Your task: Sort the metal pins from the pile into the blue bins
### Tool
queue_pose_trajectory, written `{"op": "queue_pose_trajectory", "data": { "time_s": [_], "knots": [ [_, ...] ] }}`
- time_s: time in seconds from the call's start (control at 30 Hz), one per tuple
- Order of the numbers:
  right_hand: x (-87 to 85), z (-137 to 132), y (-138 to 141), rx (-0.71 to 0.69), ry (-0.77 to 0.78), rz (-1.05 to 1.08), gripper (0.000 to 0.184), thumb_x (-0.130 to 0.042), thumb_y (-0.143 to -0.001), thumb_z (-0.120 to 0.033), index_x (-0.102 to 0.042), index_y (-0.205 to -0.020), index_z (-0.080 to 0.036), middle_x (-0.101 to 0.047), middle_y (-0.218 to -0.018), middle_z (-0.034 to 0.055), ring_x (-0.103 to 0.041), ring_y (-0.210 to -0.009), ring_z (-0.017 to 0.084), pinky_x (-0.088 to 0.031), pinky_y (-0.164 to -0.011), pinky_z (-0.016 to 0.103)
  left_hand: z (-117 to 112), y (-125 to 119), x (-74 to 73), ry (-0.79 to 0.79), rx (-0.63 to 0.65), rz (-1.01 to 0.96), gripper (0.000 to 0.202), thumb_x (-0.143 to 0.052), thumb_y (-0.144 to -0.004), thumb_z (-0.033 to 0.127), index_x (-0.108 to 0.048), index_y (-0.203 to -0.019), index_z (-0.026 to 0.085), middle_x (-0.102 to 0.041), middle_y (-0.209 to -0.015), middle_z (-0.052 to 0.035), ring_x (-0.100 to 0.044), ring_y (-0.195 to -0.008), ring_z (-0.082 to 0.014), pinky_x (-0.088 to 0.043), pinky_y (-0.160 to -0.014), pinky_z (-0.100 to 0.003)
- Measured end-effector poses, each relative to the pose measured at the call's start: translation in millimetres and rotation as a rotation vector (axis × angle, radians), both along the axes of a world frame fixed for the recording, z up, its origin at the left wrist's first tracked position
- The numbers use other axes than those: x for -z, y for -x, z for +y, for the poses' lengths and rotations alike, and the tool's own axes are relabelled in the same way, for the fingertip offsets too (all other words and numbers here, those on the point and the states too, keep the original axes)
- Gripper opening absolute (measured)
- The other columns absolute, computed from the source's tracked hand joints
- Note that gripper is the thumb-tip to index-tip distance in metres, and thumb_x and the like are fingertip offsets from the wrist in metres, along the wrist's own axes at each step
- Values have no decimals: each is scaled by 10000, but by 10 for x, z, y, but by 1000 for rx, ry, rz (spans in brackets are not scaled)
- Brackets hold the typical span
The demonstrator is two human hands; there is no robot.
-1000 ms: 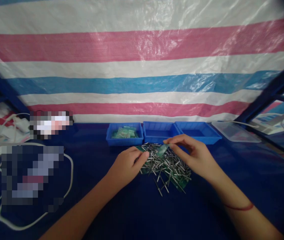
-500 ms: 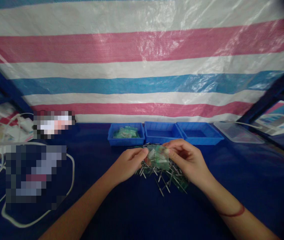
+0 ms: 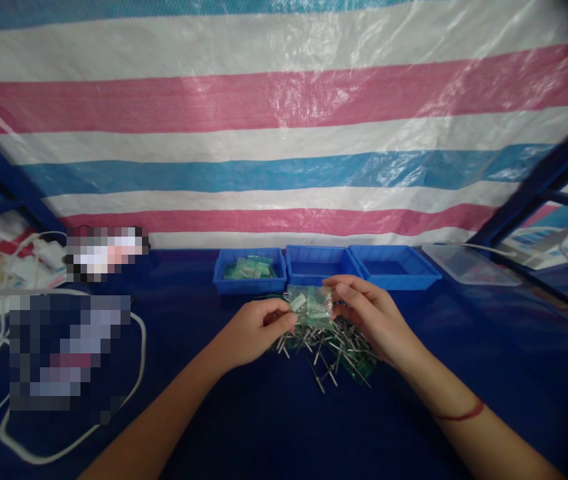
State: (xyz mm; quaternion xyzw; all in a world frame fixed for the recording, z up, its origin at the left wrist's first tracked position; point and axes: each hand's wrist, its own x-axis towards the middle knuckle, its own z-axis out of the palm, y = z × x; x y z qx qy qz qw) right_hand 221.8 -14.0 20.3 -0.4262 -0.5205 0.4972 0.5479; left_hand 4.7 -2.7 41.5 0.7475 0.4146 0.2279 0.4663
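Observation:
A small clear plastic bag (image 3: 313,305) with a greenish tint and pale pieces inside is stretched between my two hands. My left hand (image 3: 259,330) pinches its left edge between thumb and fingers. At the bag's right edge, the closed fingers of my right hand (image 3: 371,313) grip it. Below the bag lies a heap of thin metal pins that look like rivets (image 3: 321,350), with green plastic bags (image 3: 359,367) among them on the dark blue table. The bag and my hands hide the back of the heap.
Behind the heap stand three blue bins in a row. The left bin (image 3: 219,285) holds green-tinted bags; the middle bin (image 3: 317,252) and right bin (image 3: 394,252) sit beside it. A clear plastic lid (image 3: 474,263) lies at right. A white cable (image 3: 141,360) loops at left.
The bag has tilted and now shows its contents more plainly. My right fingers have shifted slightly along its right edge. The camera view has moved a little.

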Motion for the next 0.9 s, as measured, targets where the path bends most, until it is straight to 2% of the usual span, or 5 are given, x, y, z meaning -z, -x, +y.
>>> {"op": "queue_pose_trajectory", "data": {
  "time_s": [0.23,0.47,0.63,0.73,0.9],
  "knots": [
    [-32,-4,-23,55,-51,-245,226,-633,-811,-403,-642,-791,-178,-550,-622,-16,-495,-584,110,-419,-573,248,18,8,49,-41,-26,8,284,-537,-850,413,-636,-834,147,-500,-640,27,-424,-573,-98,-295,-521,-203],
    [-5,0,-16,87,-45,-169,204,-665,-792,-372,-645,-861,-181,-526,-596,-42,-406,-490,65,-315,-454,214,70,1,136,24,-142,-160,271,-597,-809,384,-636,-952,158,-613,-768,-6,-502,-579,-90,-386,-529,-197],
    [-39,-28,3,21,-14,-108,183,-678,-782,-350,-645,-858,-187,-625,-654,-9,-518,-511,92,-384,-430,216,80,-9,96,95,-199,-217,283,-620,-782,358,-622,-979,155,-565,-651,34,-468,-476,-68,-375,-473,-191],
    [-74,-41,17,2,-23,-93,177,-682,-779,-342,-658,-841,-178,-663,-674,13,-556,-535,103,-425,-447,224,84,-11,60,122,-232,-240,271,-608,-787,335,-637,-980,148,-567,-636,27,-488,-491,-78,-375,-476,-195],
    [-65,-31,26,-3,-24,-109,205,-663,-796,-360,-668,-860,-165,-690,-748,44,-588,-586,115,-460,-472,236,92,8,46,27,-258,-220,295,-535,-849,394,-666,-938,145,-569,-627,11,-507,-541,-91,-400,-534,-213]
  ]
}}
